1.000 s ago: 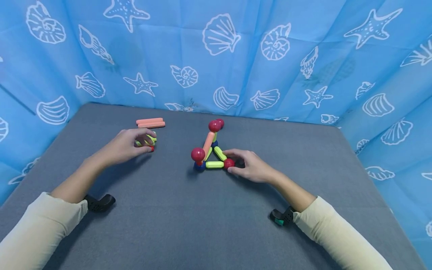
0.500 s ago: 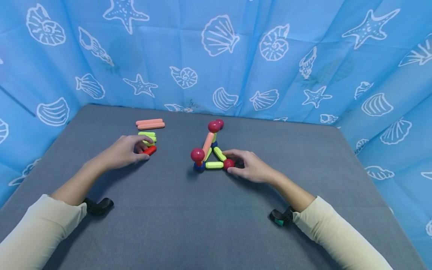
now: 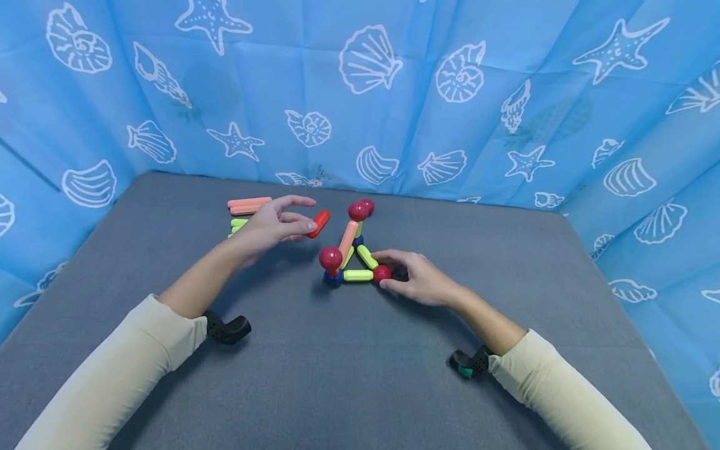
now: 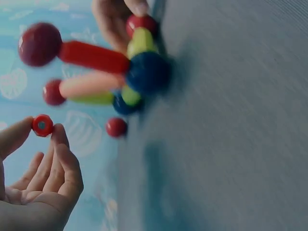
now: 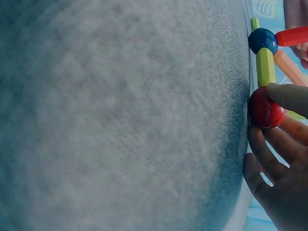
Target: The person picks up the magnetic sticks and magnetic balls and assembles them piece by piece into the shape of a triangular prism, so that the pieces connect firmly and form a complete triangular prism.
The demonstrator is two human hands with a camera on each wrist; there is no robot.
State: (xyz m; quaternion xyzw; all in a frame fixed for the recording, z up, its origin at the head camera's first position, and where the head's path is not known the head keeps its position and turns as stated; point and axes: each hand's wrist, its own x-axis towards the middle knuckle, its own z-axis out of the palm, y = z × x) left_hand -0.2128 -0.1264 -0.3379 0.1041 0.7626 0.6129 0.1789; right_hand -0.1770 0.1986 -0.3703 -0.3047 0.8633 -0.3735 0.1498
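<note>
A short red rod (image 3: pixel 320 223) is pinched between the thumb and a finger of my left hand (image 3: pixel 269 226); the left wrist view shows the rod end-on, clear of the table. To its right stands a frame of rods and balls: yellow-green rods (image 3: pixel 358 275) lie low, joined by blue balls (image 4: pixel 149 72). From one blue ball rises a red rod (image 4: pixel 94 57), topped by a dark red ball (image 3: pixel 330 258). A coral rod (image 3: pixel 348 238) slopes up to another red ball (image 3: pixel 358 210). My right hand (image 3: pixel 420 278) holds the red corner ball (image 5: pixel 266 108) between thumb and fingers.
Coral rods (image 3: pixel 249 205) lie at the back left, with yellow-green rods (image 3: pixel 239 223) in front, partly hidden by my left hand. A red ball (image 4: pixel 117 127) sits behind the frame. A blue shell-patterned curtain (image 3: pixel 371 112) borders the grey table (image 3: pixel 360 369).
My left hand has picked up the red rod from beside the yellow-green rods and carried it right, toward the frame. My right hand has stayed on the corner ball.
</note>
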